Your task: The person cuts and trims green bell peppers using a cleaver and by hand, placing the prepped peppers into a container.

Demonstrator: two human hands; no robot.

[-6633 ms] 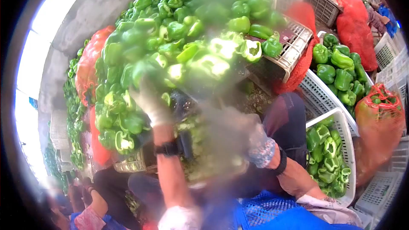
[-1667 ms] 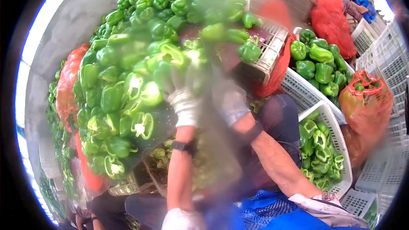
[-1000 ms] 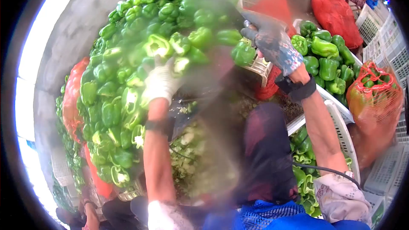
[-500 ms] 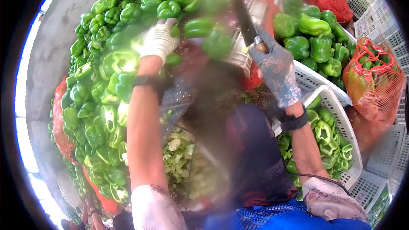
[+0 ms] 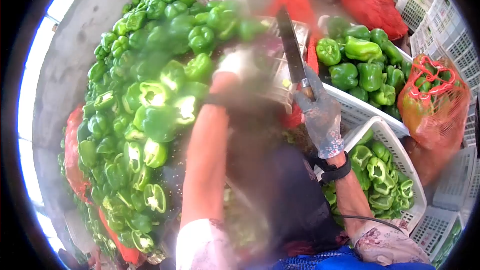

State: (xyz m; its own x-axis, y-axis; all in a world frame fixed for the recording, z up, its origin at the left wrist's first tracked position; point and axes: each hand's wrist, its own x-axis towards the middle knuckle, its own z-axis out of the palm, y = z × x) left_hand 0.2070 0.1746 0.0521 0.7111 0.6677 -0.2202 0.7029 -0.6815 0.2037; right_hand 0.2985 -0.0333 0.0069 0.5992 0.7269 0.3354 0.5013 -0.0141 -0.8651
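Observation:
My right hand (image 5: 320,117), in a grey glove with a floral cuff, is closed round the handle of a knife (image 5: 291,45). The long blade points up and away from me. My left hand (image 5: 236,65) wears a white glove and is smeared, so its fingers do not show clearly. It is at the right edge of a large heap of green bell peppers (image 5: 201,39), beside a whole pepper (image 5: 199,67). Nearer to me on the heap lie cut peppers (image 5: 153,94) with pale insides showing.
Whole peppers fill a white crate (image 5: 362,101) on the right. A nearer crate (image 5: 419,190) holds cut, hollow peppers. Beside them stands a red mesh bag (image 5: 435,105) of peppers. Another red bag (image 5: 372,2) lies farther back. A blurred patch covers the middle.
My left hand has moved right, from among the whole peppers to the heap's edge. My right hand, still holding the knife, has come slightly lower. Cut peppers on the heap lie differently.

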